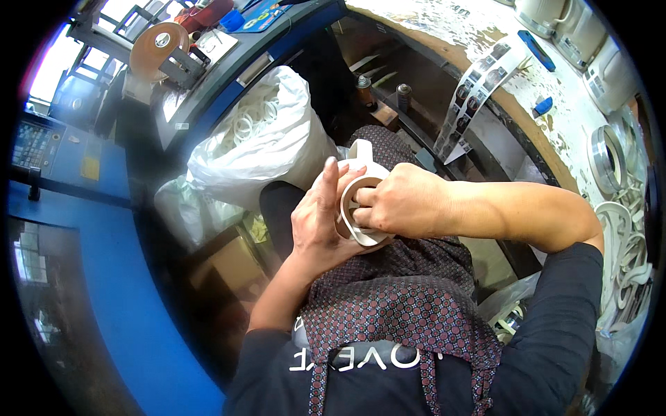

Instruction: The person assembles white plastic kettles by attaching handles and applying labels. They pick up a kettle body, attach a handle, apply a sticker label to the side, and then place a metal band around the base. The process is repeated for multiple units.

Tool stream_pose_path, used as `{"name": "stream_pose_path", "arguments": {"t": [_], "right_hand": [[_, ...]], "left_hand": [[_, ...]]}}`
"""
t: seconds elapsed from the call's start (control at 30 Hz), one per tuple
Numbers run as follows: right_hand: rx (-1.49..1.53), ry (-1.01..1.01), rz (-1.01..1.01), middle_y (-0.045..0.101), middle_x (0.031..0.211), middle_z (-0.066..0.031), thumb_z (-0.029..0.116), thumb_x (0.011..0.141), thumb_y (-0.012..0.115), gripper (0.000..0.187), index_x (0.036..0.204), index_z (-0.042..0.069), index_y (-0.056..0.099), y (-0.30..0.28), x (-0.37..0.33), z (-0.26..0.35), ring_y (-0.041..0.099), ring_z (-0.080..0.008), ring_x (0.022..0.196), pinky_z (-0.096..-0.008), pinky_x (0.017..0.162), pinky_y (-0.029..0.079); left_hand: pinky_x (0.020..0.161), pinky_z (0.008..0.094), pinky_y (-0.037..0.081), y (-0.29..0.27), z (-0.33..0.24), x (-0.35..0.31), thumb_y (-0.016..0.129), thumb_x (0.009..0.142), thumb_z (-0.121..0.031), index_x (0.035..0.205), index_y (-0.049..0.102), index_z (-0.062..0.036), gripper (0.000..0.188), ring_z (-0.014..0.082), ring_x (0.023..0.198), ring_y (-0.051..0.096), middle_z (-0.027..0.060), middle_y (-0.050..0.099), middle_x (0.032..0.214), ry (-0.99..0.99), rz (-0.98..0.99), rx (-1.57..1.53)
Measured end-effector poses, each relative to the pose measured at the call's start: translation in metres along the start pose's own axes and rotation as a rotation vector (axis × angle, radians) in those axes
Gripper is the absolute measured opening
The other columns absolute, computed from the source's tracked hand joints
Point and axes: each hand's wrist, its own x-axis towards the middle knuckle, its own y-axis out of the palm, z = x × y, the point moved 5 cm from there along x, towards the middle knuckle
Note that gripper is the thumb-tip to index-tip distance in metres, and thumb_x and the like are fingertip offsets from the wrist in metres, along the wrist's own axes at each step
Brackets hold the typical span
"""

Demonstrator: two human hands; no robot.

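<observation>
A cream-white kettle body (368,239) lies tilted over my lap, its round opening turned toward me and its handle (361,148) pointing away. My left hand (313,220) is wrapped round its left side and underneath, steadying it. From the right, my right hand (411,201) reaches across with its fingers curled into the opening. What those fingertips grip or press inside is hidden by the hand and the rim. A patterned apron (395,295) covers my lap below the kettle body.
Just beyond my hands stands a white sack (277,163) full of white rings (253,118). To the right, a worn bench (479,31) carries finished-looking kettles (610,76), a sticker strip (479,87), a blue cutter (536,50) and a tape roll (607,159). Blue machinery (104,277) lines the left.
</observation>
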Motion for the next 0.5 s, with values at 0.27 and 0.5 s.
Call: {"name": "stream_pose_path", "arguments": {"t": [0.27,0.5], "right_hand": [[0.589,0.349,-0.428,0.063,0.072,-0.0094,0.008,0.077,0.071,0.015,0.091,0.011,0.068,0.000,-0.019,-0.004,0.064,-0.0285,0.066,-0.0367,0.058,0.049],[0.246,0.083,-0.505,0.050,0.138,-0.0144,0.039,0.081,0.070,0.060,0.135,0.018,0.054,-0.029,-0.010,0.000,0.045,-0.0322,0.131,-0.0501,0.109,0.035]], "left_hand": [[0.089,0.0442,0.054,-0.012,0.003,0.014,0.091,0.054,-0.024,0.073,0.062,-0.0034,0.040,0.0376,0.106,0.066,0.0183,0.069,0.109,0.046,0.200,0.118],[0.088,0.0442,0.054,-0.097,0.055,0.034,0.090,0.063,-0.037,0.074,0.060,0.0018,0.050,0.0368,0.101,0.068,0.0226,0.068,0.108,-0.112,0.046,-0.114]]}}
